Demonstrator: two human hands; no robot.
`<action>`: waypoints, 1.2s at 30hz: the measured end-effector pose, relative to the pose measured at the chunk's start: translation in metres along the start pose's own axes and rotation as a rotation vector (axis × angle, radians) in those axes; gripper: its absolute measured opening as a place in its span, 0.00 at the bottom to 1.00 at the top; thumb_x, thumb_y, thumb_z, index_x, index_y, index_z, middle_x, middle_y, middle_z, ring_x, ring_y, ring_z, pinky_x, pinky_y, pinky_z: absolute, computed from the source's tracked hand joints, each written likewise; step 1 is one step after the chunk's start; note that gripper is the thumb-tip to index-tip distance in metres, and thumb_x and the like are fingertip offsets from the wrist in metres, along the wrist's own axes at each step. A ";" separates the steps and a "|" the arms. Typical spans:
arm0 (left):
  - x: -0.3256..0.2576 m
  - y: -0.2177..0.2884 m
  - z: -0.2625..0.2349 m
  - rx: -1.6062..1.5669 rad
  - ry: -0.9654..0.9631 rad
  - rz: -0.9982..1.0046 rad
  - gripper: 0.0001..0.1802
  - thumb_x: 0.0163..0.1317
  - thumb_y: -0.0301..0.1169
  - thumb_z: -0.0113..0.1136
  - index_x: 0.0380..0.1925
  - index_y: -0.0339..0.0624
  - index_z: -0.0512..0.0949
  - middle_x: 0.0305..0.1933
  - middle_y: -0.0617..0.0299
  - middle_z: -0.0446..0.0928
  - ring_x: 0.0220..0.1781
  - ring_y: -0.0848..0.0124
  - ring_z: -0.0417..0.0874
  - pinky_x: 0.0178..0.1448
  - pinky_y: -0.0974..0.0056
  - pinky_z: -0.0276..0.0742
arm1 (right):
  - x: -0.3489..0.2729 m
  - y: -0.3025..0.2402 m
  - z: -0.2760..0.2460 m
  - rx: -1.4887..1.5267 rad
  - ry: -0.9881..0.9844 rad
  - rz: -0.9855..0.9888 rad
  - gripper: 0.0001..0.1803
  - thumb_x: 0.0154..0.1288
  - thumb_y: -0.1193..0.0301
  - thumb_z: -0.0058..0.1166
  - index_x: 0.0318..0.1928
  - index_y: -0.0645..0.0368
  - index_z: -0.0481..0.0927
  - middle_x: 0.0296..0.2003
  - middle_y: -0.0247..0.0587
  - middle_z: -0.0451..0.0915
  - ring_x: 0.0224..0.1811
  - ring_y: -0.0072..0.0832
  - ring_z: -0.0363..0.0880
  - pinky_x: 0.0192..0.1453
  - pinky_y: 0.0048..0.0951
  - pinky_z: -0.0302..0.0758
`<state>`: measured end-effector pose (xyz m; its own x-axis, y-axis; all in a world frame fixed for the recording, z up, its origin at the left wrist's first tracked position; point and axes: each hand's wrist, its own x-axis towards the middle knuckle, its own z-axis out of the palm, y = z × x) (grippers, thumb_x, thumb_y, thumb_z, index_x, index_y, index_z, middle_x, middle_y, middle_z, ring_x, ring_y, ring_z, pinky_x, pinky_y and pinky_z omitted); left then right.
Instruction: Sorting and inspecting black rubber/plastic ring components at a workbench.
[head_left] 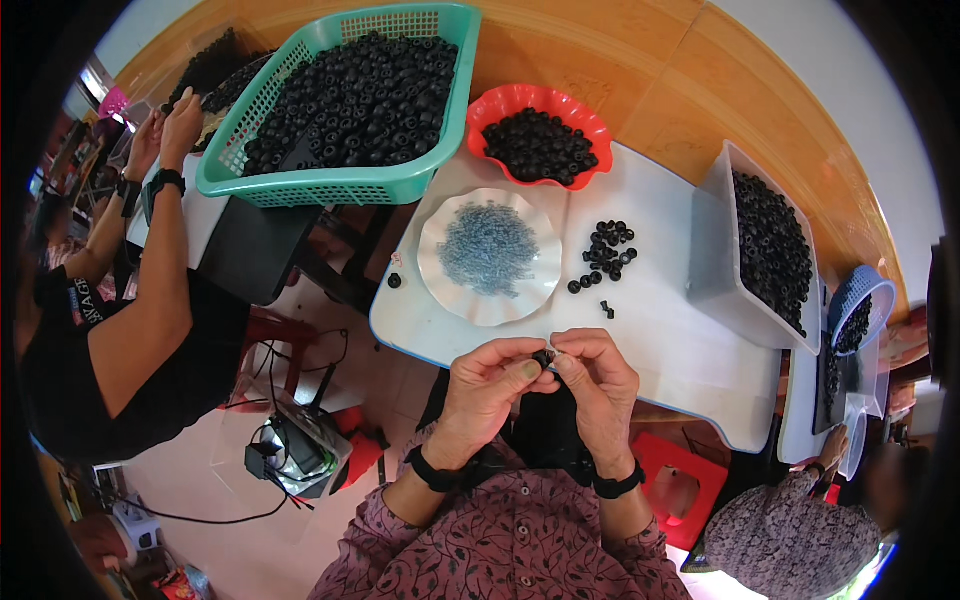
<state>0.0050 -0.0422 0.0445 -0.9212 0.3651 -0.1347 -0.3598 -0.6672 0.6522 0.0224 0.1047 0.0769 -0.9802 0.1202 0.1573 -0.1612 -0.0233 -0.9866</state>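
Close in front of my body, at the near edge of the white table, my two hands meet fingertip to fingertip. My left hand (490, 390) pinches a small round black part (543, 358) between thumb and fingers. My right hand (597, 390) is closed against it, thumb and fingertip pressed together; what it holds is too small and covered to make out. Just beyond my hands stands a white scalloped plate (435, 270) heaped with small clear bluish tube-like pieces (487, 245). To its right lies a loose group of black parts (605, 250), some round, some narrow.
A green basket (330, 188) full of black ring-shaped parts stands at the back left, beside a red bowl (590, 120) of smaller black parts. At right is a grey-white bin (715, 240) of black parts. People work on both sides; cables (255, 515) lie on the floor at left.
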 end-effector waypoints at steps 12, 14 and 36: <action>-0.010 -0.006 0.020 0.026 -0.073 0.077 0.13 0.65 0.17 0.54 0.49 0.28 0.76 0.43 0.53 0.80 0.43 0.69 0.84 0.52 0.68 0.82 | -0.018 -0.013 -0.007 0.036 0.022 -0.044 0.06 0.65 0.83 0.53 0.41 0.66 0.78 0.46 0.44 0.74 0.40 0.23 0.79 0.42 0.21 0.82; -0.011 -0.007 0.022 0.060 -0.084 0.107 0.13 0.65 0.16 0.53 0.49 0.28 0.76 0.44 0.53 0.80 0.44 0.69 0.84 0.52 0.67 0.82 | -0.021 -0.020 -0.009 -0.104 0.019 -0.122 0.06 0.65 0.83 0.52 0.42 0.66 0.78 0.46 0.43 0.74 0.40 0.23 0.79 0.42 0.21 0.81; -0.017 -0.028 0.031 0.267 -0.164 -0.065 0.11 0.65 0.21 0.56 0.47 0.30 0.78 0.40 0.54 0.81 0.38 0.71 0.83 0.43 0.67 0.83 | -0.050 -0.012 -0.036 0.108 0.142 0.158 0.05 0.62 0.84 0.55 0.39 0.66 0.77 0.34 0.35 0.77 0.35 0.19 0.78 0.41 0.20 0.78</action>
<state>0.0351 -0.0092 0.0515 -0.8538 0.5153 -0.0743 -0.3451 -0.4532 0.8219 0.0777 0.1344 0.0794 -0.9696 0.2444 -0.0139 -0.0256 -0.1578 -0.9871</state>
